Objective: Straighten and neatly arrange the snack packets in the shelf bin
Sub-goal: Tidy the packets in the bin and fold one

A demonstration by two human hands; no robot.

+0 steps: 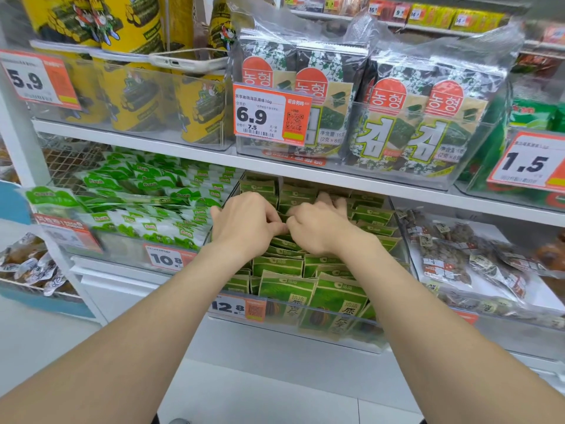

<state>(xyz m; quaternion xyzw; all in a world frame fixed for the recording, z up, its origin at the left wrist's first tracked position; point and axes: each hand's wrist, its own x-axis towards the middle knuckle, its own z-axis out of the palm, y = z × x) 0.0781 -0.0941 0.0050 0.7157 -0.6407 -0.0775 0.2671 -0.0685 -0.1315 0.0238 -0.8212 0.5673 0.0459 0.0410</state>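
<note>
Left hand [247,223], right hand [318,229] pinch green packets [287,290] (tag [231,306]: 12.8).

In the bin [336,341], left hand [248,222] and right hand [318,225] pinch green packets [286,289]

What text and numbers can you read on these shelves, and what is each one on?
"5.9": upper left price tag, before the yellow canisters.
"6.9", "7.5", "16g": seaweed bin price tag.
"농형", "김": seaweed packs.
"1.5": far right price tag.
"10.8": lower left price tag.
"12.8": front tag of the bin holding the green snack packets.
Smaller print, and the top shelf tags, are too blurred to read.
</note>
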